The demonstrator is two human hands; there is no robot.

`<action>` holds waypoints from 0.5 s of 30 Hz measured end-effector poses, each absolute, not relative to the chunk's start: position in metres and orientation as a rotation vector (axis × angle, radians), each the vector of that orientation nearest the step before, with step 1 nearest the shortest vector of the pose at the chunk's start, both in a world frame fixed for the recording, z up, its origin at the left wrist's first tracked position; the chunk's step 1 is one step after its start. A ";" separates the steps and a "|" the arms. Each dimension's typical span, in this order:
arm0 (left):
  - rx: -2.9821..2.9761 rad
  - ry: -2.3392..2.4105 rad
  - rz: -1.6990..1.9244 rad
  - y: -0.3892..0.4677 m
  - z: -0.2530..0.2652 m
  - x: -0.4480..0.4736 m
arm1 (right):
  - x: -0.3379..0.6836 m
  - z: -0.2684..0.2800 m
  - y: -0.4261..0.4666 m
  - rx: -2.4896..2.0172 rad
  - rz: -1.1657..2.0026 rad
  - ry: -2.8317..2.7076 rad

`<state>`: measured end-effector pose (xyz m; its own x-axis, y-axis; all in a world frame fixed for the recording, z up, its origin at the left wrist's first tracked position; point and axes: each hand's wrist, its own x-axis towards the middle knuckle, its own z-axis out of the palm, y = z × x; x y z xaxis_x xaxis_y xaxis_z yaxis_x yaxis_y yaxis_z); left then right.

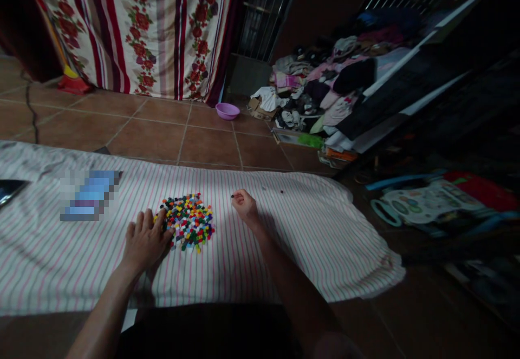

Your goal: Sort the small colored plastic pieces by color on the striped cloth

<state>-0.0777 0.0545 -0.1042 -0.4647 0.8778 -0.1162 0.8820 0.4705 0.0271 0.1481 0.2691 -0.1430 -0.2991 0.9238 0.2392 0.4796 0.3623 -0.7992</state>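
A heap of small multicoloured blocky beads (189, 221) lies on the striped cloth (325, 240). My left hand (146, 234) rests palm down at the heap's left edge, fingers spread, with the fingertips touching the nearest beads. To the right of the heap, my right hand (245, 206) is closed in a pinch, holding a small dark bead (233, 196) at its fingertips. Another dark bead (281, 191) lies alone on the cloth farther right. Beads under my left fingers are partly hidden.
A blurred-out blue rectangular item (91, 195) lies left of the heap, with a dark glossy object (11, 190) at the far left. Beyond are a purple basin (227, 111), a flowered curtain (158, 34) and a clothes pile (317, 85). A toy panel (426, 199) stands right.
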 end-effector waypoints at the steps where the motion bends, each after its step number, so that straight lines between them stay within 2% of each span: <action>1: 1.571 2.592 -0.060 0.054 -0.105 -0.078 | 0.153 -0.143 0.272 -1.228 0.781 -1.914; 15: 1.640 2.635 -0.050 0.053 -0.109 -0.075 | 0.190 -0.136 0.302 -1.403 0.405 -1.931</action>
<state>-0.0753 0.0533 -0.1093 -0.4411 0.8961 -0.0488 0.8974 0.4412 -0.0077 0.1896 0.3023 -0.1360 -0.1634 0.9201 0.3561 0.6992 0.3626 -0.6161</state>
